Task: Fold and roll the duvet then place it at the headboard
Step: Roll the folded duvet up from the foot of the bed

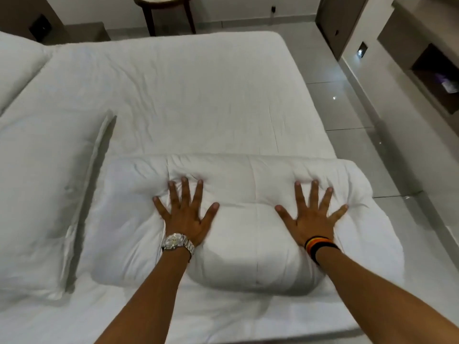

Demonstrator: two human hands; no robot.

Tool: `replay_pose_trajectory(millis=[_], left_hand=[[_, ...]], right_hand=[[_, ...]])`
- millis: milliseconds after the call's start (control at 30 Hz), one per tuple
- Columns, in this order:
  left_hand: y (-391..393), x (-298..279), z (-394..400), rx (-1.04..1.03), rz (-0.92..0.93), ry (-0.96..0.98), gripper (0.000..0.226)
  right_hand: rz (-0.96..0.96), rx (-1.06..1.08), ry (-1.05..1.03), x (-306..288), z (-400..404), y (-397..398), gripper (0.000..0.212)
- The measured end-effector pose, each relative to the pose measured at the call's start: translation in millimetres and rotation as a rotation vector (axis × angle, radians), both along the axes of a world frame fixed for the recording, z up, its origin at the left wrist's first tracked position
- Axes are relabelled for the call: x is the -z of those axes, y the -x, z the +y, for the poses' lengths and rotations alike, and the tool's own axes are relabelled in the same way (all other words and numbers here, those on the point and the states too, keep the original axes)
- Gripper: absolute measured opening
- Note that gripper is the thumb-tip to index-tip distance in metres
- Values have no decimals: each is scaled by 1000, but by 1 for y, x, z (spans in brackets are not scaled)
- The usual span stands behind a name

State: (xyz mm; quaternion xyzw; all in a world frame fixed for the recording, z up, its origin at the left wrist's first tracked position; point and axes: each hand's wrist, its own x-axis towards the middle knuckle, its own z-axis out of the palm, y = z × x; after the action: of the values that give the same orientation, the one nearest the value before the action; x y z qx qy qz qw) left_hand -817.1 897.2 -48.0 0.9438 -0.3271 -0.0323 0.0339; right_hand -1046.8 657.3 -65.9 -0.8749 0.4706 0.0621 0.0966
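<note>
The fingers (185,192) of the left hand (186,219) are spread wide and straight, pressed flat into the duvet (248,234); those of the right hand (311,219) are splayed the same way, holding nothing, only pushing down. Both palms sit on top of the white bundle, one toward each end, with a puffed bulge of fabric standing up between the wrists. A watch (177,242) shows on the left wrist and a striped band (319,245) on the right.

The duvet already lies as a thick, folded roll across the near part of the bed (198,95), close to its near edge. Its right end reaches the bed's right edge and looks to hang slightly over. This reads as the rolling step, late on: the hands seem to be squeezing air out and tightening the roll.

Next, the roll would need gripping at both ends and carrying left, where pillows (42,182) mark the headboard side. The nearest pillow lies just beside the roll's left end, so room there is tight. The far half of the mattress is open sheet. Tiled floor (347,135) runs along the right edge, where a loose end could slide off.
</note>
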Motion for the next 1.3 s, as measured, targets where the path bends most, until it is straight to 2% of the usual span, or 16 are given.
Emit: replay_pose_trajectory(millis=[133, 200, 300, 367, 533, 667, 800, 900, 1000, 1100, 1233, 1300], left_hand=[[-32, 32, -27, -40, 118, -133, 85], [-41, 18, -32, -52, 134, -94, 84], [-57, -2, -31, -166, -56, 54, 85], [-67, 1, -31, -254, -95, 76, 91], [-59, 45, -37, -276, 25, -89, 96], [-59, 31, -34, -330, 107, -68, 97], [-51, 22, -13, -350, 29, 16, 101], [-46, 34, -14, -344, 97, -52, 103], [-49, 43, -30, -321, 137, -75, 104], [-54, 32, -31, -346, 139, -81, 106], [-29, 19, -25, -366, 100, -13, 102], [-20, 19, -23, -355, 158, -64, 100]], right_hand=[[100, -29, -31, 10, -25, -46, 107], [16, -68, 5, -10, -29, -62, 112], [-193, -347, 64, -26, -43, -98, 103], [-185, -450, -1, -18, -53, -112, 100], [-21, -395, -92, 38, -52, -101, 104], [17, -409, -157, 10, -58, -111, 109], [-123, -483, 127, -6, -101, -65, 113], [58, -442, 46, 5, -109, -30, 113], [182, -381, -33, 18, -109, -43, 112], [125, -378, -23, 4, -113, -62, 116], [-137, -536, 28, 9, -77, -43, 114], [-41, -549, -54, 12, -60, -40, 112]])
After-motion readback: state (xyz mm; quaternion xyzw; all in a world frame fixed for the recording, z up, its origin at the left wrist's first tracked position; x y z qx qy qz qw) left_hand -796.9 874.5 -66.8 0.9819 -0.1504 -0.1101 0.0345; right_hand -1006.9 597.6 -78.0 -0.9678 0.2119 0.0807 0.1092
